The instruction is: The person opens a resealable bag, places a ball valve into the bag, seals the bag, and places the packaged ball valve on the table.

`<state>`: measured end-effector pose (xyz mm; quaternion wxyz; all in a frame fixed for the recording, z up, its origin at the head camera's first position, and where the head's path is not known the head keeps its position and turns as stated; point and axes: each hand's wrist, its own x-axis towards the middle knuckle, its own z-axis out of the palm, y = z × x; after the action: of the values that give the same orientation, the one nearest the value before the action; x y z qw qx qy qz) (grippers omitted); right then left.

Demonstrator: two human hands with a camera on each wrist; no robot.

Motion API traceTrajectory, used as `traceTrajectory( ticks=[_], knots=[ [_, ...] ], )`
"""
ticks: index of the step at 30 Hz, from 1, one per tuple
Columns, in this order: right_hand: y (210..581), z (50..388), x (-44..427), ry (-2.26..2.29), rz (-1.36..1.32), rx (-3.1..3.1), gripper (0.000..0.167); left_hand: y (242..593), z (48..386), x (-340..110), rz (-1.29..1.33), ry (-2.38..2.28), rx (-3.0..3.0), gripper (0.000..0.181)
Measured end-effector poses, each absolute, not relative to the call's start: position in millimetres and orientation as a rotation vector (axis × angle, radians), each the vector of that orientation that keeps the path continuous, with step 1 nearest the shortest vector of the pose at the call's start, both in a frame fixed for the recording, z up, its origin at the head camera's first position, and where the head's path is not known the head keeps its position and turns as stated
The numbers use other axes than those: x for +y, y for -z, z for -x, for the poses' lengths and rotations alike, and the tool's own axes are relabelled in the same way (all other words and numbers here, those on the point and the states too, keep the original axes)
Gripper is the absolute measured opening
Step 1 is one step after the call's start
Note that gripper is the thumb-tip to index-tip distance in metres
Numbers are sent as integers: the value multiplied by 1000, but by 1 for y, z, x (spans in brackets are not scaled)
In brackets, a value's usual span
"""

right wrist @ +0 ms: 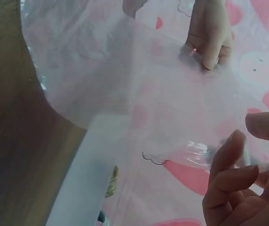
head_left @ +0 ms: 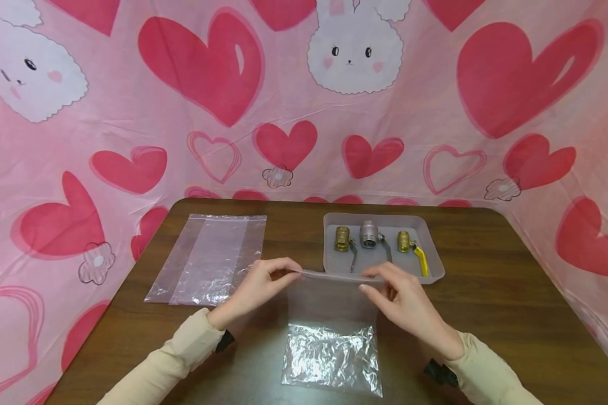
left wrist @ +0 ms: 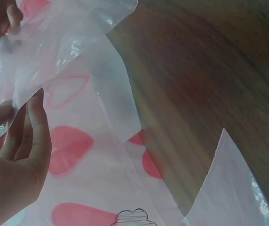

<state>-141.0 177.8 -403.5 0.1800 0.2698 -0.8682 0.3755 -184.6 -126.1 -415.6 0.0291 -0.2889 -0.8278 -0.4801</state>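
Observation:
A clear plastic bag [head_left: 330, 337] hangs from its top edge between two hands, its lower part shiny. At the bag's upper left corner the left hand [head_left: 263, 284] pinches the edge between thumb and fingers; the left wrist view shows this hand [left wrist: 19, 155] gripping the film. Along the upper right the right hand [head_left: 410, 304] has its bent fingers at the edge, the thumb apart from them. In the right wrist view, a gap separates that hand's [right wrist: 247, 174] thumb and forefinger, with the film beside the fingers.
Behind the bag, a translucent tray [head_left: 436, 264] holds a brass valve [head_left: 342, 238], a silvery valve [head_left: 369, 235] and a valve with a yellow handle [head_left: 421, 261]. Flat clear bags [head_left: 210, 261] overlap on the wooden table [head_left: 496, 292] at the left. A heart-patterned sheet [head_left: 284, 84] surrounds the table.

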Motion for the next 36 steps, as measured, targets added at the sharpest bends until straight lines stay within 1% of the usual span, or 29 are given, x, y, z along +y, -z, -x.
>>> traceTrajectory(
  ticks=[5,7,11,13,15,24,36],
  knots=[
    [398,143,177,-1049,-830,-2372,15,415,182,-124,914,1469,-2553,10],
    [397,144,178,-1041,-845,-2362,16,414,182,-123,936,1452,-2542,16],
    [396,145,178,-1026,-847,-2381,18,413,180,-123,969,1388,-2521,35],
    [396,145,178,-1023,-849,-2392,17,412,179,-122,969,1355,-2514,38],
    [397,145,178,-1024,-853,-2401,15,410,178,-122,966,1329,-2509,35],
    [393,145,175,-1033,-912,-2414,8,408,177,-117,1075,1270,-2451,9],
    [387,145,173,-880,-1046,-2411,12,409,172,-113,1097,1184,-2437,8]
  ],
)
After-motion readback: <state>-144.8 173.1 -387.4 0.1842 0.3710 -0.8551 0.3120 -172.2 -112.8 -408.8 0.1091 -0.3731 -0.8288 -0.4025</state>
